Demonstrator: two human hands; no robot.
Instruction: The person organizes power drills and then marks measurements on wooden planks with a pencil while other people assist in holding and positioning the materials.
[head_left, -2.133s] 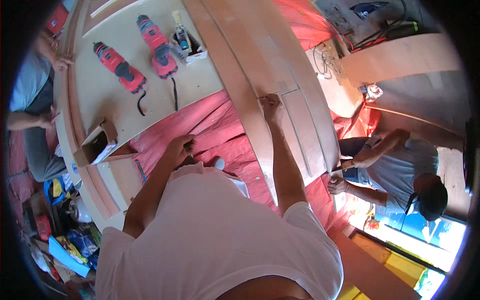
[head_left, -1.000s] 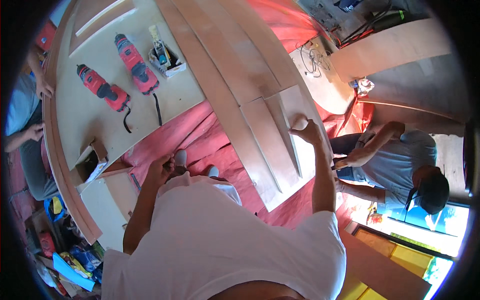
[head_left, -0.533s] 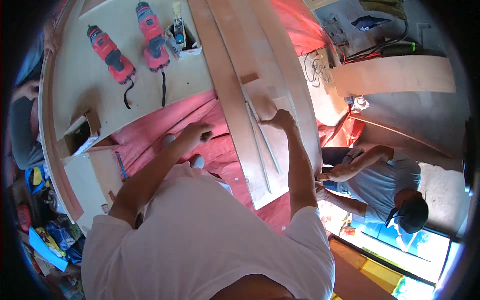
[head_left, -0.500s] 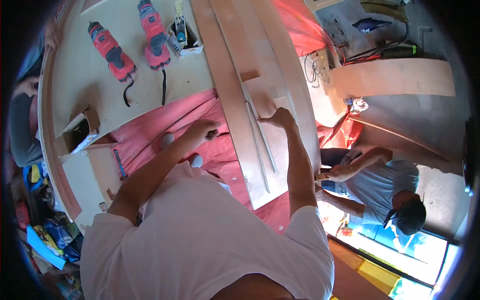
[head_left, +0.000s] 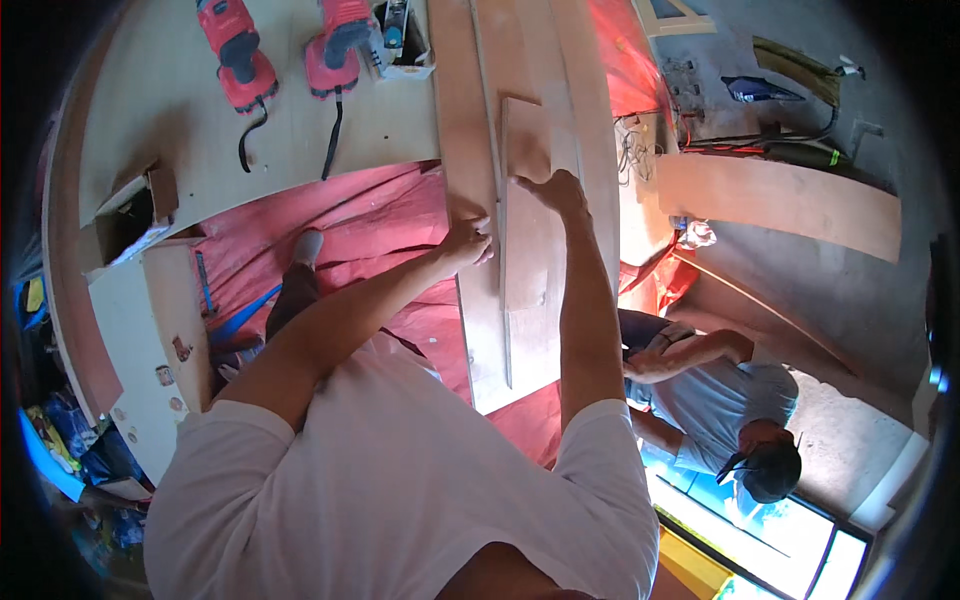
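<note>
Long flat reddish-brown wooden board (head_left: 472, 130): the landmark; long axis runs ahead, away from the person; the bare right hand (head_left: 560, 192) lies farther across it, the bare left hand (head_left: 467, 243) at its left edge.
Cream flat wooden tabletop (head_left: 400, 135): left of the board's far part.
Creased red sheet (head_left: 400, 190): on the floor, left of the board's near part.
Co-worker in grey-blue shirt (head_left: 735, 400): right of the board's near end, limiting room there.
Thin narrow brown wooden panel (head_left: 525, 265): on the board, roughly parallel to it; right hand nearer.
Right hand: thumb spread over the panel, fingers hidden; any grip cannot be told.
Left hand: fingers half curled; contents, if any, cannot be told.
Two red-and-black power drills (head_left: 240, 60): on the tabletop, left of the board, well apart from both hands.
Small open white box (head_left: 410, 72): between drills and board.
</note>
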